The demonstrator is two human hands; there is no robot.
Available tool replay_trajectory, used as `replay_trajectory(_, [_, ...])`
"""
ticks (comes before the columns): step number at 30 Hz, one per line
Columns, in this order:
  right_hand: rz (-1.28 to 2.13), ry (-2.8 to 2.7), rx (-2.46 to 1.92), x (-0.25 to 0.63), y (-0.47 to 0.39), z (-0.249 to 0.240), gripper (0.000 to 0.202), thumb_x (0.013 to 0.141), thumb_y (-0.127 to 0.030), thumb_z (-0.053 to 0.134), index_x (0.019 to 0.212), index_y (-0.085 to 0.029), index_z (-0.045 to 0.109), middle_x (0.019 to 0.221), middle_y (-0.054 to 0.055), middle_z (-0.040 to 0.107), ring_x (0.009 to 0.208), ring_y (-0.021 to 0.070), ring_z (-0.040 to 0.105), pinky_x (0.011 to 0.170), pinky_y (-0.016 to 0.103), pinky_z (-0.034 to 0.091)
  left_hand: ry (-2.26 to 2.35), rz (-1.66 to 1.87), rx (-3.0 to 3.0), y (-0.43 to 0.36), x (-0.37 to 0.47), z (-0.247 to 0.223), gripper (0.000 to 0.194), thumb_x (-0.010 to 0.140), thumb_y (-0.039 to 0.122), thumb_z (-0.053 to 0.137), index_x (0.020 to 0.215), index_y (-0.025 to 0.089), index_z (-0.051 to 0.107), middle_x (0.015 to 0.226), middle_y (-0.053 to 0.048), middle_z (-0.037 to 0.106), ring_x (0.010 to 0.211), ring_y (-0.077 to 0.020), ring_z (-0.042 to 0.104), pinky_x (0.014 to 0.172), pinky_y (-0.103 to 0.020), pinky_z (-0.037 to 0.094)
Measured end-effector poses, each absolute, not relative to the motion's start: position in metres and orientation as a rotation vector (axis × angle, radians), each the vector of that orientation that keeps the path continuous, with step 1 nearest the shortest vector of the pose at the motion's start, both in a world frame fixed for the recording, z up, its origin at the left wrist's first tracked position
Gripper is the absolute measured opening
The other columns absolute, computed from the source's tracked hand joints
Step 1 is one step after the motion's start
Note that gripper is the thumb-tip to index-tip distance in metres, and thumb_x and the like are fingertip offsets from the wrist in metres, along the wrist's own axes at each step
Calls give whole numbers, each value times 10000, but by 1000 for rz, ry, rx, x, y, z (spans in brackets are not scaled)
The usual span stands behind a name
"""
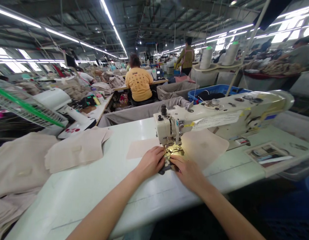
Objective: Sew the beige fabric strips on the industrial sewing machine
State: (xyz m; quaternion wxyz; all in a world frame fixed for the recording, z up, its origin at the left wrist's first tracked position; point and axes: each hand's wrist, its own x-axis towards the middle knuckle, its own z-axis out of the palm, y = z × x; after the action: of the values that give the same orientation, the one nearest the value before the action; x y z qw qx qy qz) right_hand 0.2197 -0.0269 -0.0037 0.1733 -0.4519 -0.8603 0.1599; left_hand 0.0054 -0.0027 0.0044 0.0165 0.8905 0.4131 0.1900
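Observation:
A cream sewing machine (166, 128) stands on the pale green table, its lamp lighting the presser foot and a brass-coloured guide plate (176, 149). My left hand (151, 162) is left of the foot, fingers curled and pressed together close to the needle area. Opposite it, my right hand (188, 171) has its fingers bent in at the plate's front edge. Whatever lies between the fingertips is too small or hidden. Behind my left hand lies a flat beige fabric piece (137, 148). A larger beige fabric panel (205, 146) lies under the machine arm, right of the needle.
Stacked beige panels (74, 148) lie at the table's left, beside a fabric pile (22, 163). A white fan (53, 100) stands behind them. Grey cloth bins (142, 111) and a blue basket (221, 89) sit beyond. A person in yellow (139, 83) works ahead. A tool tray (269, 153) is at right.

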Motion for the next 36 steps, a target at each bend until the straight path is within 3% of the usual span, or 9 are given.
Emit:
replay_trajectory(6, [410, -2428, -1320, 218, -33, -10, 485, 869, -87, 489, 1318, -202, 632, 1434, 87, 593, 1051, 247, 702, 917, 387, 559, 1457, 525, 2742, -5, 2, 4, 343, 956, 257, 551, 1291, 187, 580, 1341, -120, 599, 1244, -275, 536, 1081, -462, 463])
replay_trajectory(10, [433, -2374, -1275, 220, -32, -12, 428, 892, -104, 497, 1284, -190, 647, 1390, 88, 627, 1036, 243, 707, 906, 378, 563, 1626, 321, 2773, -19, 11, 16, 302, 981, 282, 524, 1265, 197, 582, 1204, -115, 637, 1106, -279, 576, 934, -462, 535])
replay_trajectory(15, [439, -2299, -1184, 226, -42, -15, 358, 913, -130, 507, 1224, -202, 669, 1300, 95, 681, 1054, 225, 700, 909, 341, 553, 1578, 84, 2797, -57, 32, 19, 168, 940, 158, 537, 1077, 151, 632, 1041, -113, 634, 965, -276, 581, 804, -406, 570])
replay_trajectory(21, [397, -2389, -1242, 229, -58, -16, 405, 829, -65, 552, 1193, -194, 675, 1335, 93, 660, 1015, 214, 713, 868, 303, 554, 1387, 128, 2846, -71, 39, 14, 204, 929, 122, 552, 1118, 134, 627, 1111, -127, 637, 1011, -274, 581, 885, -416, 561])
replay_trajectory(32, [317, -2502, -1314, 225, -49, -12, 286, 914, -103, 524, 1127, -202, 688, 1200, 87, 682, 858, 182, 704, 724, 266, 518, 1336, 278, 2811, -56, 29, 15, 214, 971, 153, 487, 1123, 151, 638, 1155, -121, 647, 1016, -262, 579, 889, -412, 559])
replay_trajectory(36, [301, -2513, -1368, 219, -31, -1, 251, 942, -143, 533, 1120, -215, 695, 1158, 72, 672, 837, 183, 690, 677, 266, 502, 1367, 286, 2802, -36, 24, 16, 199, 976, 155, 475, 1019, 150, 669, 1064, -123, 662, 976, -257, 582, 868, -413, 558])
